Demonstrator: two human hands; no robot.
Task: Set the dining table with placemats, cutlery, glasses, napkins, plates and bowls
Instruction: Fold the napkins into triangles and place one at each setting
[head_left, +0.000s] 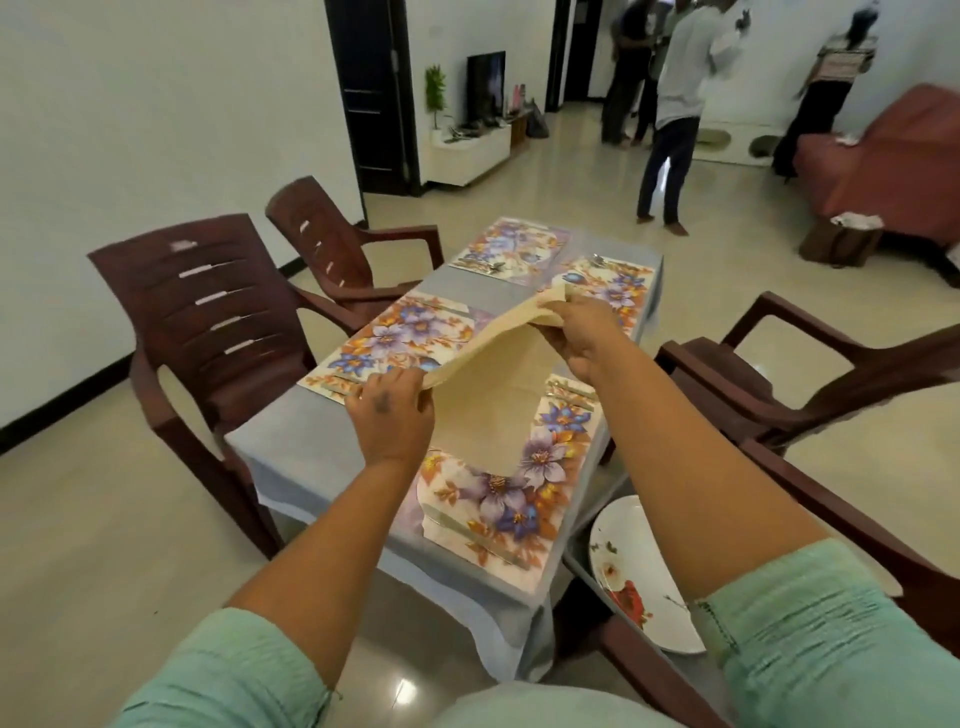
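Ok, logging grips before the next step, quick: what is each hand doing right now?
Left hand: closed, pinching the near edge of the cream napkin.
Right hand: closed, gripping the napkin's far edge.

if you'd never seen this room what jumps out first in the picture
First the cream napkin, stretched in the air between the left hand and the right hand over the middle of the table. Next the four flowered placemats on the grey cloth, two on each long side, with dark red chairs around. A white plate with a red flower sits low on the right, off the table.
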